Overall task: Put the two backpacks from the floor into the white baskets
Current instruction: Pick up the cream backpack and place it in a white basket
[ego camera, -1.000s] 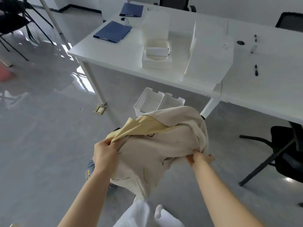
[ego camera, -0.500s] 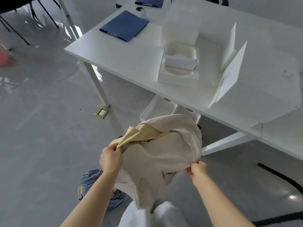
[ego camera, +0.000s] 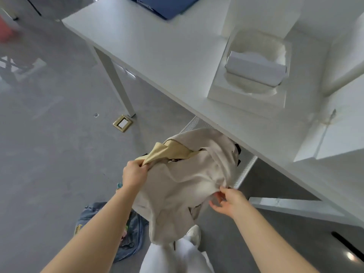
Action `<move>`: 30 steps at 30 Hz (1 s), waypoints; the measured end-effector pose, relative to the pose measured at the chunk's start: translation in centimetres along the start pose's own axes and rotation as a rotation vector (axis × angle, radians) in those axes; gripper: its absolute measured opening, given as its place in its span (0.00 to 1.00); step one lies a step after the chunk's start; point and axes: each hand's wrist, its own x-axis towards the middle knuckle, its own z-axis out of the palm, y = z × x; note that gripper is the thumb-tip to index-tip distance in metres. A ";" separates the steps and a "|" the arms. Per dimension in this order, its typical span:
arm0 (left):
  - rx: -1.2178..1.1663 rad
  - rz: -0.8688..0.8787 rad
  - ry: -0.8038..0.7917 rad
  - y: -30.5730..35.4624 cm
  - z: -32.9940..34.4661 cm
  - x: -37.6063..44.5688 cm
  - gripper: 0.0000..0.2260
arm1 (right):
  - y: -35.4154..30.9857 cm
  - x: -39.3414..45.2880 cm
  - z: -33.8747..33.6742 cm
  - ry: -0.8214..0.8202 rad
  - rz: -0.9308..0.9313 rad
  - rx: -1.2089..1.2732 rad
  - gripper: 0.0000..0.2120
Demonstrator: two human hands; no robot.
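Note:
A beige backpack (ego camera: 183,174) with a yellow lining hangs in the air in front of me, over the white baskets (ego camera: 244,170) that stand on the floor under the table edge. My left hand (ego camera: 134,174) grips its left top edge at the yellow flap. Fingertips of my right hand (ego camera: 226,200) pinch its right lower edge. The baskets are mostly hidden behind the beige backpack and the tabletop. A blue denim backpack (ego camera: 126,233) lies on the floor at my feet, partly behind my left arm.
A white table (ego camera: 167,56) fills the upper right, with an open white box (ego camera: 254,66) and a blue folder (ego camera: 167,6) on it. Its leg (ego camera: 114,75) stands at left, its floor bar (ego camera: 295,205) at right. A brass floor socket (ego camera: 122,123) sits by the leg.
I have stepped closer to the table, carrying the beige backpack forward over the baskets. The baskets have slipped mostly out of sight behind it. Both hands keep their hold.

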 end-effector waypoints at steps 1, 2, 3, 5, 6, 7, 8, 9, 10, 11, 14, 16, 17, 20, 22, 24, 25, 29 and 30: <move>0.010 0.004 -0.015 0.2 1.2 1.6 0.08 | -0.7 1.6 0.7 -0.003 0.019 0.016 0.08; 0.009 0.006 -0.033 0.4 2.1 2.8 0.08 | -1.1 2.8 1.1 -0.011 0.029 0.039 0.08; 0.000 0.016 -0.051 0.9 3.2 4.3 0.08 | -1.9 4.3 1.8 -0.026 0.029 0.071 0.08; 0.016 0.038 -0.079 1.5 5.4 7.4 0.09 | -3.2 7.5 3.0 -0.038 0.013 0.153 0.07; 0.039 0.043 -0.087 1.8 6.5 9.1 0.10 | -3.9 9.0 3.5 -0.046 -0.007 0.178 0.07; 0.063 0.045 -0.089 2.1 7.5 10.8 0.11 | -4.6 10.5 4.0 -0.066 -0.031 0.191 0.07; 0.072 0.042 -0.083 2.6 8.3 12.4 0.12 | -5.2 11.5 4.3 -0.097 -0.057 0.206 0.07; 0.080 0.048 -0.071 3.1 9.2 14.2 0.13 | -5.9 12.6 4.8 -0.132 -0.096 0.217 0.07; 0.093 0.058 -0.063 3.7 9.9 15.6 0.13 | -6.6 13.1 5.1 -0.163 -0.134 0.228 0.07; 0.110 0.077 -0.064 4.4 10.6 17.3 0.12 | -7.6 13.9 5.6 -0.193 -0.175 0.235 0.07; 0.165 0.197 -0.126 6.8 12.2 20.9 0.10 | -10.3 15.7 6.8 -0.263 -0.256 0.308 0.09; 0.214 0.278 -0.169 8.2 13.5 22.9 0.08 | -11.7 17.7 7.5 -0.292 -0.273 0.372 0.10; 0.241 0.316 -0.187 8.7 14.3 23.9 0.07 | -12.2 18.9 7.7 -0.301 -0.282 0.395 0.11; 0.328 0.404 -0.234 9.1 17.0 26.4 0.04 | -13.1 22.4 8.4 -0.345 -0.325 0.421 0.12; 0.343 0.451 -0.234 8.5 18.9 27.9 0.06 | -13.4 24.8 8.5 -0.382 -0.366 0.430 0.10; 0.341 0.485 -0.189 7.2 21.0 29.3 0.09 | -13.5 27.5 8.6 -0.366 -0.430 0.415 0.10; 0.359 0.497 -0.166 6.6 21.9 30.1 0.09 | -13.6 28.9 8.9 -0.341 -0.468 0.398 0.10; 0.460 0.502 -0.239 3.7 25.3 31.4 0.13 | -13.2 32.2 9.5 -0.241 -0.485 0.305 0.08; 0.462 0.504 -0.241 3.0 25.6 31.3 0.16 | -13.3 32.6 9.4 -0.226 -0.486 0.290 0.08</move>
